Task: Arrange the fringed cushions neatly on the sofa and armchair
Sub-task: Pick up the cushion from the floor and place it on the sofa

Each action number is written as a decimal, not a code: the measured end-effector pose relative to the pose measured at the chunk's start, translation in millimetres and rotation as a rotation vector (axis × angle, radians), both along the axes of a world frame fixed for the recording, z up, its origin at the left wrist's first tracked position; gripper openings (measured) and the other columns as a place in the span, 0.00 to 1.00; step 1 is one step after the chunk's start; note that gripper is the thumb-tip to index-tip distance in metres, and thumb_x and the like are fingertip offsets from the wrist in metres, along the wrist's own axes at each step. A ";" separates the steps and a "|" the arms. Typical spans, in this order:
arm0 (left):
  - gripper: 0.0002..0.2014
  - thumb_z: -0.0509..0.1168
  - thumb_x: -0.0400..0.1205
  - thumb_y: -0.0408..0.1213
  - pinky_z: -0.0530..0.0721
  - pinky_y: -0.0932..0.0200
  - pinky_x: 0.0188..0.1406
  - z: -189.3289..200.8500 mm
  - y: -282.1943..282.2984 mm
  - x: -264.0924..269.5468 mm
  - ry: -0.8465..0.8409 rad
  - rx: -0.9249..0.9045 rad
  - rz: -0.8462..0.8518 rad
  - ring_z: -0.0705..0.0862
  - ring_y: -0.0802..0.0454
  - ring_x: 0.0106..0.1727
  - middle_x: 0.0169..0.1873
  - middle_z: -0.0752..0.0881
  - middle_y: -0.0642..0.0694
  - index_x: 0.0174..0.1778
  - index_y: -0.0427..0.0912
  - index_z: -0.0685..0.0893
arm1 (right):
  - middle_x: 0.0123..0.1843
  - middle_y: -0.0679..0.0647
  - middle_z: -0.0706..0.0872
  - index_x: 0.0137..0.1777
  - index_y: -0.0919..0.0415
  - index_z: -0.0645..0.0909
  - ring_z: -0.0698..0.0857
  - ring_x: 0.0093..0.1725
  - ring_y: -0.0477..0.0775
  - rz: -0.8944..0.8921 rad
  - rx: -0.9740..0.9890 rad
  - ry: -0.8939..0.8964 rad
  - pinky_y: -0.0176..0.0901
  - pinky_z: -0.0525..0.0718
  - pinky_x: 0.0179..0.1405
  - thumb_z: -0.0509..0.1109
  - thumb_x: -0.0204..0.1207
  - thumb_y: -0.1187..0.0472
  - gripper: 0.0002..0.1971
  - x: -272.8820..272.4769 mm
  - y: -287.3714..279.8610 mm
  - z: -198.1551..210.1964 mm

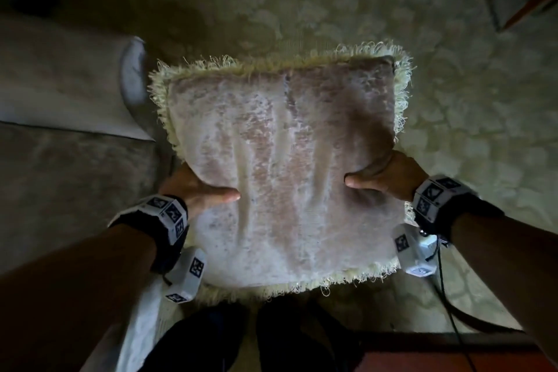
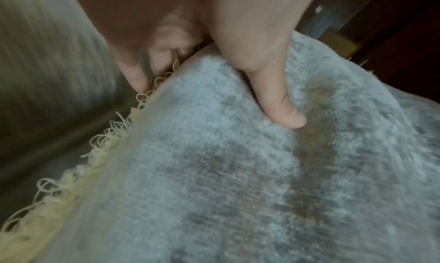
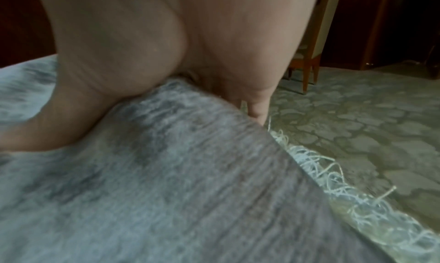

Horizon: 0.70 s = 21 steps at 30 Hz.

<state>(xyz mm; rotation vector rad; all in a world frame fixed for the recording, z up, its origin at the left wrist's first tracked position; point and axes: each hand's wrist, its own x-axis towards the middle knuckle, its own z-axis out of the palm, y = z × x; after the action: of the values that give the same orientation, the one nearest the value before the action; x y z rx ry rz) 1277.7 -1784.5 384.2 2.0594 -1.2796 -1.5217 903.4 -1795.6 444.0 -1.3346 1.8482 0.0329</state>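
I held a fringed cushion (image 1: pixel 287 172) flat in front of me, above the patterned carpet (image 1: pixel 471 106), its pale mottled face turned up toward my head camera. My left hand (image 1: pixel 193 190) grasped the cushion's edge at about 8 o'clock, thumb pressed across the top face and fingers (image 2: pixel 133 73) curled under the looped yellow fringe (image 2: pixel 59 182). My right hand (image 1: pixel 389 174) grasped the opposite edge at about 4 o'clock in the same way, thumb on top, fingers wrapped below beside the fringe. Grey upholstery, a sofa (image 1: pixel 63 136) or armchair, I could not tell which, lay at 9 o'clock, just beside the cushion's left edge. Wooden chair legs (image 3: pixel 308 73) stood on the carpet at 1 o'clock, well apart from the cushion. Both wrists wore marker-covered bands (image 1: pixel 169 214).
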 end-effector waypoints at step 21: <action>0.56 0.80 0.51 0.69 0.81 0.43 0.64 390.9 113.3 323.6 -0.413 -0.241 0.516 0.82 0.36 0.66 0.68 0.84 0.42 0.76 0.49 0.75 | 0.66 0.50 0.88 0.69 0.50 0.83 0.85 0.66 0.57 0.593 -0.341 -0.159 0.49 0.81 0.68 0.79 0.37 0.21 0.57 384.6 -90.9 365.5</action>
<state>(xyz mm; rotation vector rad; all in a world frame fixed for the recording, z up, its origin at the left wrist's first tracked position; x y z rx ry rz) 1601.3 -1671.2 775.1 2.3610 -0.8831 -0.7124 1288.0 -1886.6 809.5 -2.0242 1.3086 -0.0805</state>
